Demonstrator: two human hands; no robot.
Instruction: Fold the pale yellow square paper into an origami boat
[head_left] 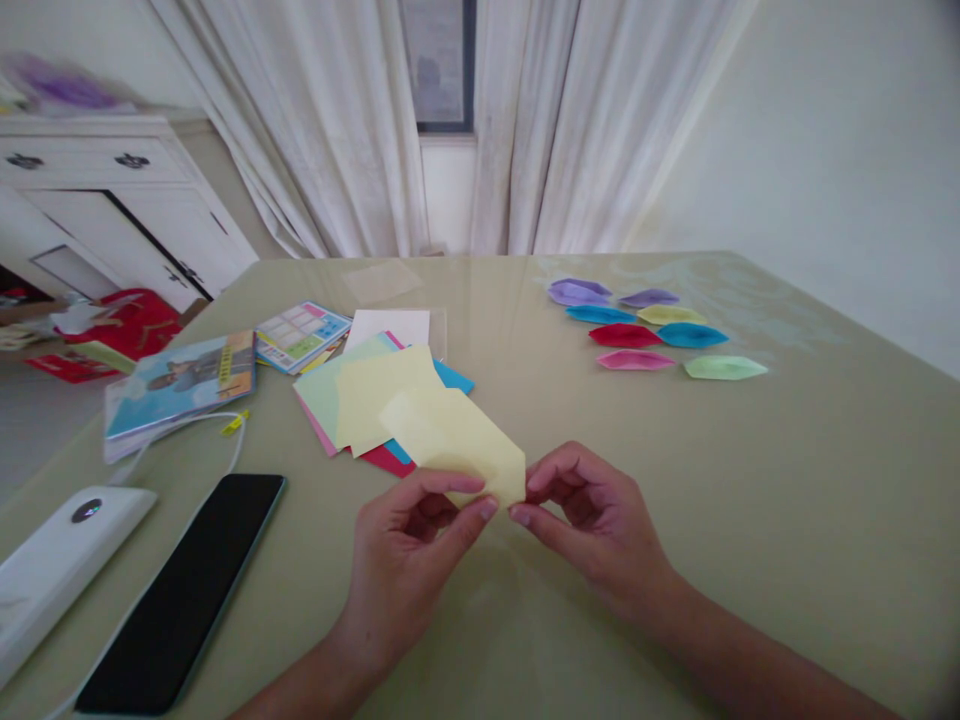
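A pale yellow sheet of paper [457,430], with its near corners folded in, is held up above the table. My left hand [420,540] pinches its near edge between thumb and fingers. At the right corner of that edge, my right hand [592,510] has thumb and forefinger closed on the paper. Just behind it lies a fanned stack of coloured paper [322,395] in green, yellow, pink, blue and red. Several folded paper boats [622,335] in purple, blue, yellow, red, pink and green sit in rows at the far right.
On the left of the table [750,520] are a black phone [187,590], a white power bank [67,560] with a cable, and a book [187,385]. Printed cards [300,332] and a white sheet [390,328] lie behind the stack. Curtains [322,120] hang beyond.
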